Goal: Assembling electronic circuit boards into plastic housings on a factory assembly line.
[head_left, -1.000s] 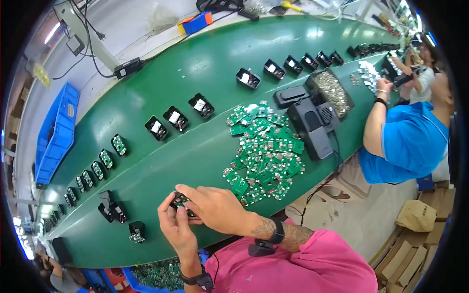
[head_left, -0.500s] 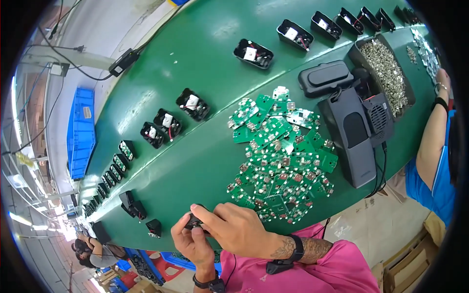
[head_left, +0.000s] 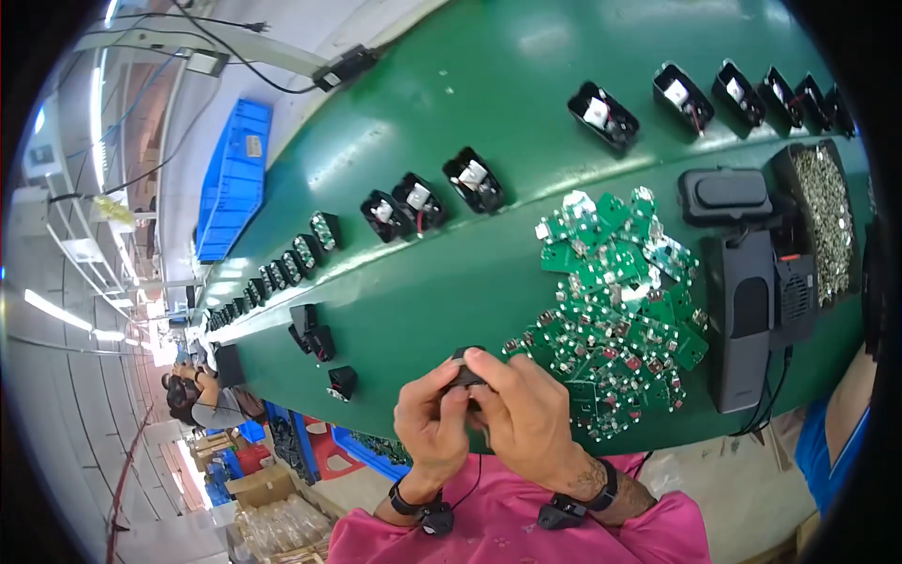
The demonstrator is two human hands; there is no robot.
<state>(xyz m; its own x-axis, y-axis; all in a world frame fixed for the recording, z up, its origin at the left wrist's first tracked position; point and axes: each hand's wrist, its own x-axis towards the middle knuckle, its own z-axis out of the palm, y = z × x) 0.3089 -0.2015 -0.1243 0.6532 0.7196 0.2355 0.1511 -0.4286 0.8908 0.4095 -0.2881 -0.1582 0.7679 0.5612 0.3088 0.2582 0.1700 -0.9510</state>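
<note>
Between the fingertips of my left hand [head_left: 432, 425] and my right hand [head_left: 528, 412] is a small black plastic housing [head_left: 466, 369]. Both hands are closed on it near the table's front edge; the fingers cover most of it. Just beyond my right hand spreads a heap of green circuit boards [head_left: 615, 324] with small metal parts on them. To the left of my hands lies a single black housing [head_left: 342, 383] with a board edge showing. A few more black housings [head_left: 311, 333] lie together behind it.
Open black housings with white parts and wires [head_left: 474, 179] stand in a row across the green table [head_left: 451, 273]. Board-filled housings [head_left: 303, 252] continue leftward. At right are a dark grey device [head_left: 742, 324] and a tray of small metal parts [head_left: 822, 221]. A blue crate [head_left: 235, 179] stands far left.
The view has swung, so the table's contents sit further right or lower in the picture. My hands still grip the black housing, with the fingers repositioned around it. The co-worker's hand at right has left view.
</note>
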